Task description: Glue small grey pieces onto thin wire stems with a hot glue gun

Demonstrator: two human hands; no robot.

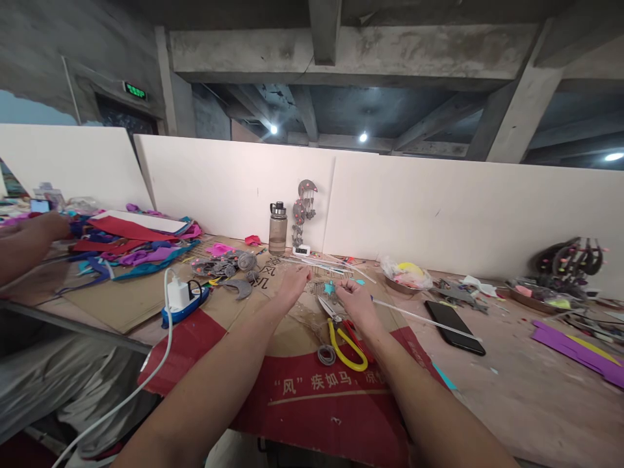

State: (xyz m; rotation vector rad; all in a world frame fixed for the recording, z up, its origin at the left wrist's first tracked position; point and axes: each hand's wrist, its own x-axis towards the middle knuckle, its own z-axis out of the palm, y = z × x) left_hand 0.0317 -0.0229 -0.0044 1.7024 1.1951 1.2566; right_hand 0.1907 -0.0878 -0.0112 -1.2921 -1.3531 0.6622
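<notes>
Over the cardboard, my left hand (295,284) has its fingers drawn together; what they hold, if anything, is too small to make out. My right hand (355,299) is closed in a pinch at the edge of a small teal star (329,287), which sits between the two hands. Just below lie scissors with yellow handles (347,348), blades pointing away from me. A red-handled tool (359,338) lies partly under my right wrist. A small grey coil (326,354) rests beside the scissors. Behind my hands are several thin white strips (322,263).
A black phone (454,327) lies right, with a thin clear stick (424,316) across it. A bottle (277,229) and a grey moon-shaped hanging ornament (306,208) stand by the white partition (414,201). Left are a power strip (184,305), felt scraps (131,240) and another person's arm (34,240).
</notes>
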